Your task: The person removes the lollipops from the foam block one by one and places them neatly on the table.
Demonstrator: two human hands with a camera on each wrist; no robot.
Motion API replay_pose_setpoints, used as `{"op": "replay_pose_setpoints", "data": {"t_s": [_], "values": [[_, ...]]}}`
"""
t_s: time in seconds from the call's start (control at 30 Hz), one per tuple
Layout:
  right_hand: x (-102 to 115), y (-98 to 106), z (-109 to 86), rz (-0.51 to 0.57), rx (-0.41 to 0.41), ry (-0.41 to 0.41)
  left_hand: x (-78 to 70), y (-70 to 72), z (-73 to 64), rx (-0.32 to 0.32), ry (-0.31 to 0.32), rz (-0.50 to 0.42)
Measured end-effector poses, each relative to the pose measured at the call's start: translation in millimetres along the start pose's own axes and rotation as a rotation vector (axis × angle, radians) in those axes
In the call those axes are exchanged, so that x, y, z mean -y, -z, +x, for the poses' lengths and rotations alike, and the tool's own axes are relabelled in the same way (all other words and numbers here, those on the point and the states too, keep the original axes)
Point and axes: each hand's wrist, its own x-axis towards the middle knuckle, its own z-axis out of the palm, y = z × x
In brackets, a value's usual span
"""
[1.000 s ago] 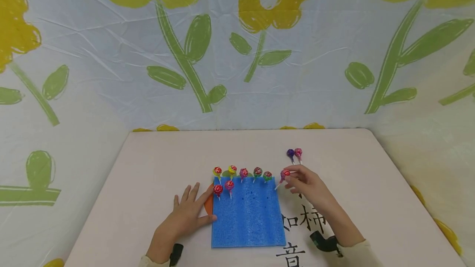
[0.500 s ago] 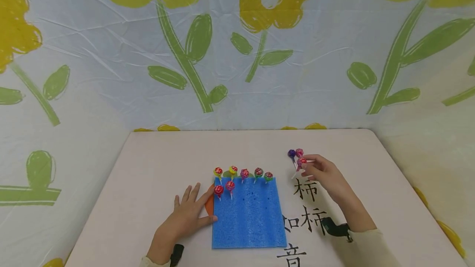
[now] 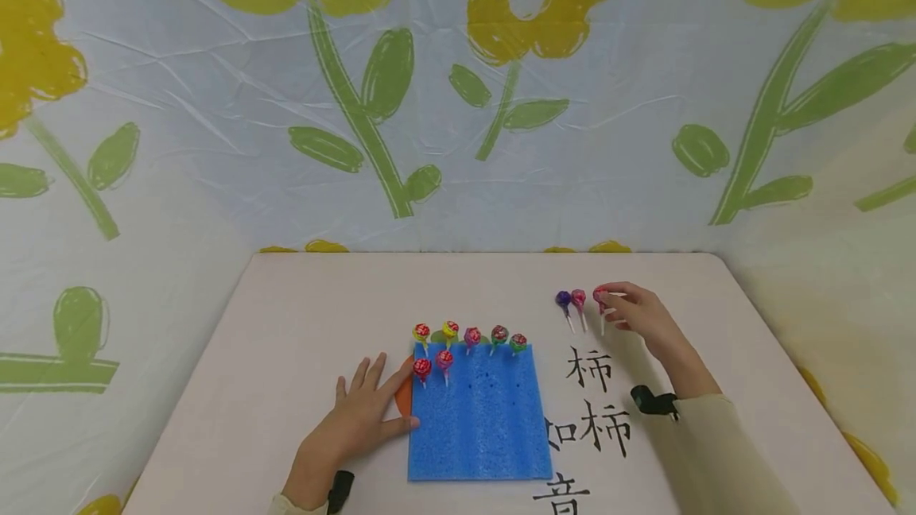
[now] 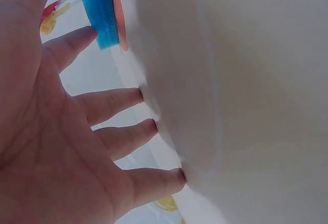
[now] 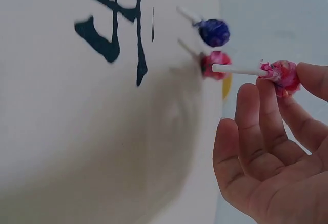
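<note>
My right hand (image 3: 640, 322) pinches a pink-red wrapped lollipop (image 5: 282, 75) by its head. The white stick hangs down in the head view. Just left of it, a purple lollipop (image 3: 564, 299) and a pink lollipop (image 3: 579, 298) lie side by side on the table. My left hand (image 3: 358, 420) is spread out, with thumb and index finger against the left edge of a blue foam board (image 3: 479, 427). In the left wrist view its other fingertips (image 4: 177, 176) rest on the tabletop. Several lollipops stand in the board: a row along the back edge, and a red one (image 3: 422, 370) and a pink one (image 3: 444, 360) in front.
Small dark holes show in the board's surface. An orange patch (image 3: 404, 400) peeks out beneath its left edge. Black written characters (image 3: 604, 427) mark the pale table (image 3: 322, 300) right of the board. A flower-patterned cloth (image 3: 608, 181) hangs behind and at the sides.
My right hand has carried its lollipop from the board's back right corner, rightward and back, past the two lying lollipops. My left hand has stayed in place.
</note>
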Motion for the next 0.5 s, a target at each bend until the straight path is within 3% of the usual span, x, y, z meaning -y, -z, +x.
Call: {"op": "replay_pose_setpoints", "data": {"t_s": [0.23, 0.5], "values": [[-6, -1, 20.3, -0.026, 0.002, -0.108, -1.3, 1.6, -1.0, 0.004, 0.000, -0.006], [-19, -2, 36.0, -0.060, -0.039, -0.136, -0.1, 2.3, -1.2, 0.007, -0.010, -0.010]]}}
